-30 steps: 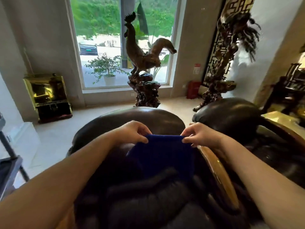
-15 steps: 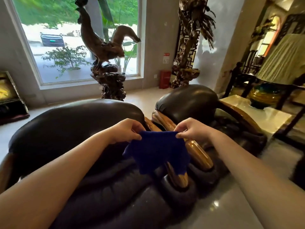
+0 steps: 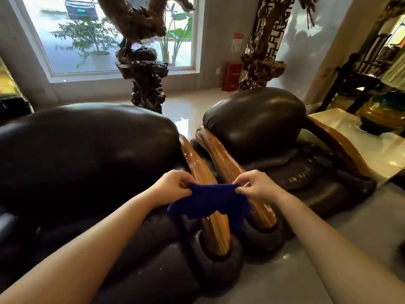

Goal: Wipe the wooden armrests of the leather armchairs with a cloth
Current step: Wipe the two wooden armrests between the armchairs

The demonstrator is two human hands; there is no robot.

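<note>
Blue cloth (image 3: 208, 202) stretched over glossy curved wooden armrest (image 3: 206, 187).
Left hand (image 3: 173, 185) and right hand (image 3: 254, 185) each pinch a top corner, grip closed on cloth.

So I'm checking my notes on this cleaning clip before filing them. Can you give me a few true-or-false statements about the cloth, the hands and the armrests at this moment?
1. Both hands hold the cloth. True: the left hand and the right hand each pinch its top edge.
2. The cloth is white. False: it is dark blue.
3. Two armrests stand side by side between the chairs. True: the left armrest and the right armrest.
4. The cloth lies flat on the floor. False: it hangs from the fingers over the armrests.
5. A sculpture stands by the window. True.
</note>
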